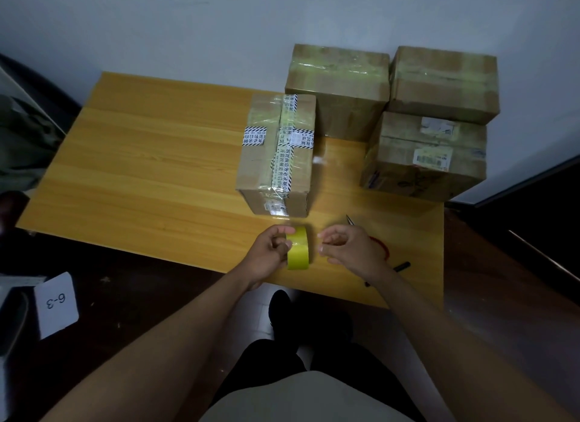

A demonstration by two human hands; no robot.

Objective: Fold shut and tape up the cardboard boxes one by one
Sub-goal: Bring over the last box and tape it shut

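Note:
My left hand [270, 252] grips a yellow-green roll of tape [298, 249] above the table's near edge, its thumb on top and a finger through the core. Just right of the roll, my right hand [346, 249] has its fingers curled with the fingertips pinched together; whether a tape end lies between them is too faint to tell. A closed cardboard box [276, 157] with printed tape strips stands just beyond my hands. Three more taped boxes [337, 88] sit at the back right, one stacked on another [439, 79].
The wooden table [150, 157] spreads out bare to the left of the boxes. Red-handled scissors [381, 244] lie partly under my right wrist, with a black pen [401, 267] beside them. A white card marked 6-3 [56, 305] lies on the dark floor at the left.

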